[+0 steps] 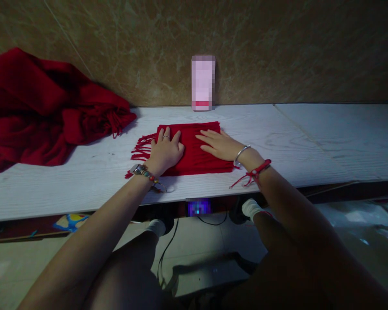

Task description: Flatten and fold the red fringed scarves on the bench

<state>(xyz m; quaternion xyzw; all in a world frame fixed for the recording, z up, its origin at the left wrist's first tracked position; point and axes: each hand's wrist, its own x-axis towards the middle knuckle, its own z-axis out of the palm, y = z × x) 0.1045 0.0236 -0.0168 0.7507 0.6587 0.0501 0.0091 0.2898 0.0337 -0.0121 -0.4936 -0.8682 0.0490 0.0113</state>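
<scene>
A red scarf (191,150), folded into a flat rectangle, lies on the white wood-grain shelf (278,142). Its fringe spreads out at the left end. My left hand (168,148) rests on the scarf's left part, fingers spread and palm down. On the right part, my right hand (220,145) lies flat with its fingers stretched out. Neither hand grips the cloth; both press on its top face. The scarf's underside and the cloth beneath my palms are hidden.
A heap of red fringed cloth (35,116) lies on the shelf at the left. A phone-shaped pale pink object (203,82), blurred out, leans against the brown marbled wall (261,51). Below the shelf's front edge, a dark cable (163,254) runs over the floor between my legs.
</scene>
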